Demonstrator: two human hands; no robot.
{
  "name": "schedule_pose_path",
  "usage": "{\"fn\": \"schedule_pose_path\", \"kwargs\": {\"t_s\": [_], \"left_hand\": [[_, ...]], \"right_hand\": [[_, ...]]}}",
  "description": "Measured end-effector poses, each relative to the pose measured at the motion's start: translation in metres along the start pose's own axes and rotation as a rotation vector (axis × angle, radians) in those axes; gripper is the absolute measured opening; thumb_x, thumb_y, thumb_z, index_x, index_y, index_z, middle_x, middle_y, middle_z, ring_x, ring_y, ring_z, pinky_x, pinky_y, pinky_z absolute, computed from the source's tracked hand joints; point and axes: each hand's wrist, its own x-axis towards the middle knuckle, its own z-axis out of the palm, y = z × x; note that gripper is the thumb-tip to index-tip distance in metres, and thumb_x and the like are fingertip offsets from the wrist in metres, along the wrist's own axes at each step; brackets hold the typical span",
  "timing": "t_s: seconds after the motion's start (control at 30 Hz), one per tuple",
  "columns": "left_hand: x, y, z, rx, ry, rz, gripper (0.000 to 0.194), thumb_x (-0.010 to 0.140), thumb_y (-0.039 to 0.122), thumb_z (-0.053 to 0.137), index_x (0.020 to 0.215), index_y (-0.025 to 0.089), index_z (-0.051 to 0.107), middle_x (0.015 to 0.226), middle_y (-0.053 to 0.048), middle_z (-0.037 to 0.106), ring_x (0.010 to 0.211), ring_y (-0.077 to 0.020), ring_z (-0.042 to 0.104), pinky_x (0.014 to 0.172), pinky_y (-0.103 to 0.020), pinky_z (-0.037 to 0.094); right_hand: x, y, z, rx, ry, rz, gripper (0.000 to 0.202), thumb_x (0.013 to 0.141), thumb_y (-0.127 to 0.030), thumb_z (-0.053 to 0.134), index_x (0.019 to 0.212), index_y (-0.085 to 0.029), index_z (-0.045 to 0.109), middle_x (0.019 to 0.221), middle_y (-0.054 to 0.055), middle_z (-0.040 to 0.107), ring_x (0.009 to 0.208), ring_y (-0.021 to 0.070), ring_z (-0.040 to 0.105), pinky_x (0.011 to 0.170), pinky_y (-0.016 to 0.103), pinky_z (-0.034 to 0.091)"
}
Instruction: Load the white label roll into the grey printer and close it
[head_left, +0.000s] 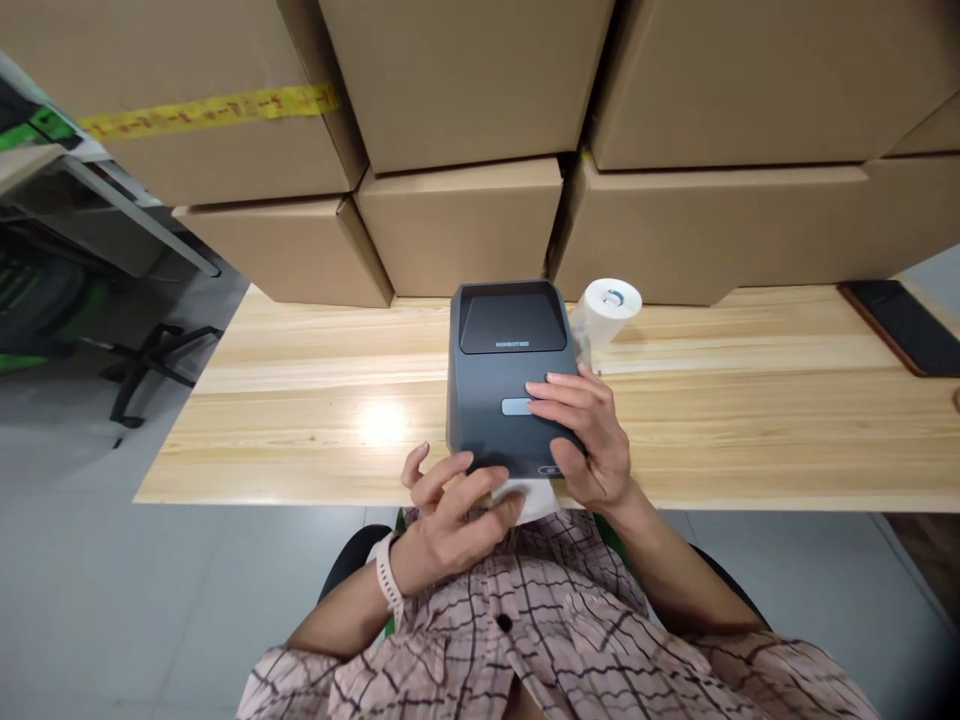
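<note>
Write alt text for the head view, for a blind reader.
The right hand rests on a dark printer on a wooden table, while the left hand touches white paper at the printer's near edge. A white roll is beside it, boxes stacked behind.

Left hand touches white paper at the printer's edge; right hand rests on top.

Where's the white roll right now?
In the head view, the white roll stands on the table, right of the dark printer, before the cardboard boxes.
</note>
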Motion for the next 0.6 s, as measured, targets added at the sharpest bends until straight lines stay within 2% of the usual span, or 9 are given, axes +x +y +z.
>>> {"fn": "schedule_pose_path", "kwargs": {"t_s": [0.13, 0.23, 0.3, 0.37, 0.43, 0.47, 0.53, 0.57, 0.6], "left_hand": [[0.009, 0.0, -0.002, -0.065, -0.04, 0.004, 0.019, 0.086, 0.01, 0.075, 0.091, 0.028, 0.071, 0.102, -0.001, 0.075, 0.117, -0.0213, 0.056, 0.124, -0.05, 0.032], [0.022, -0.006, -0.009, -0.12, -0.045, 0.037, 0.006, 0.092, 0.019, 0.07, 0.089, 0.024, 0.07, 0.097, -0.003, 0.076, 0.112, -0.0217, 0.06, 0.116, -0.049, 0.042], [0.034, -0.015, -0.019, -0.225, -0.089, 0.093, 0.017, 0.098, 0.032, 0.064, 0.087, 0.02, 0.069, 0.095, -0.006, 0.076, 0.109, -0.023, 0.065, 0.109, -0.049, 0.05], [0.045, -0.025, -0.031, -0.395, -0.114, 0.076, 0.027, 0.103, 0.037, 0.054, 0.091, 0.019, 0.07, 0.096, -0.007, 0.077, 0.102, -0.023, 0.07, 0.095, -0.046, 0.058], [0.053, -0.033, -0.038, -0.526, -0.036, -0.071, 0.026, 0.104, 0.028, 0.049, 0.096, 0.019, 0.072, 0.098, -0.007, 0.076, 0.096, -0.0216, 0.072, 0.085, -0.042, 0.061], [0.054, -0.036, -0.04, -0.55, 0.021, -0.177, 0.025, 0.103, 0.023, 0.049, 0.099, 0.02, 0.073, 0.102, -0.007, 0.076, 0.097, -0.0213, 0.072, 0.086, -0.042, 0.061], [0.052, -0.037, -0.037, -0.554, 0.08, -0.403, 0.025, 0.102, 0.022, 0.052, 0.114, 0.023, 0.074, 0.121, -0.008, 0.074, 0.116, -0.0242, 0.069, 0.102, -0.046, 0.057], [0.048, -0.036, -0.033, -0.567, 0.061, -0.502, 0.03, 0.102, 0.027, 0.055, 0.129, 0.025, 0.07, 0.137, -0.009, 0.069, 0.131, -0.0272, 0.062, 0.112, -0.049, 0.051], [0.043, -0.034, -0.029, -0.6, 0.013, -0.582, 0.044, 0.102, 0.035, 0.058, 0.144, 0.026, 0.06, 0.153, -0.01, 0.058, 0.145, -0.0304, 0.051, 0.121, -0.053, 0.043]], "right_hand": [[0.01, -0.007, -0.01, -0.115, -0.064, -0.112, 0.022, 0.1, -0.024, 0.056, 0.122, -0.025, 0.061, 0.117, 0.004, 0.08, 0.123, 0.0232, 0.065, 0.122, 0.05, 0.034], [0.021, -0.015, -0.017, -0.222, -0.117, -0.207, 0.021, 0.101, -0.025, 0.06, 0.122, -0.025, 0.061, 0.111, 0.001, 0.083, 0.12, 0.0206, 0.067, 0.126, 0.047, 0.029], [0.029, -0.022, -0.02, -0.302, -0.165, -0.264, 0.02, 0.103, -0.033, 0.059, 0.12, -0.023, 0.062, 0.11, 0.002, 0.083, 0.116, 0.0197, 0.07, 0.129, 0.045, 0.025], [0.036, -0.028, -0.021, -0.35, -0.214, -0.312, 0.024, 0.105, -0.04, 0.056, 0.116, -0.02, 0.064, 0.106, 0.005, 0.083, 0.11, 0.0187, 0.073, 0.129, 0.042, 0.023], [0.04, -0.029, -0.019, -0.351, -0.233, -0.323, 0.028, 0.105, -0.043, 0.056, 0.111, -0.018, 0.064, 0.101, 0.007, 0.082, 0.104, 0.018, 0.075, 0.129, 0.041, 0.024], [0.039, -0.028, -0.018, -0.327, -0.227, -0.31, 0.026, 0.104, -0.043, 0.057, 0.11, -0.018, 0.064, 0.099, 0.007, 0.082, 0.103, 0.0178, 0.076, 0.128, 0.041, 0.025], [0.032, -0.022, -0.016, -0.224, -0.203, -0.243, 0.021, 0.104, -0.039, 0.059, 0.111, -0.02, 0.063, 0.102, 0.005, 0.082, 0.106, 0.0181, 0.075, 0.127, 0.043, 0.026], [0.025, -0.017, -0.015, -0.158, -0.189, -0.19, 0.022, 0.104, -0.039, 0.058, 0.115, -0.021, 0.062, 0.107, 0.005, 0.082, 0.112, 0.0191, 0.074, 0.127, 0.045, 0.027], [0.016, -0.012, -0.015, -0.096, -0.168, -0.133, 0.026, 0.104, -0.04, 0.056, 0.123, -0.022, 0.061, 0.116, 0.006, 0.08, 0.121, 0.0207, 0.07, 0.127, 0.048, 0.028]]}}
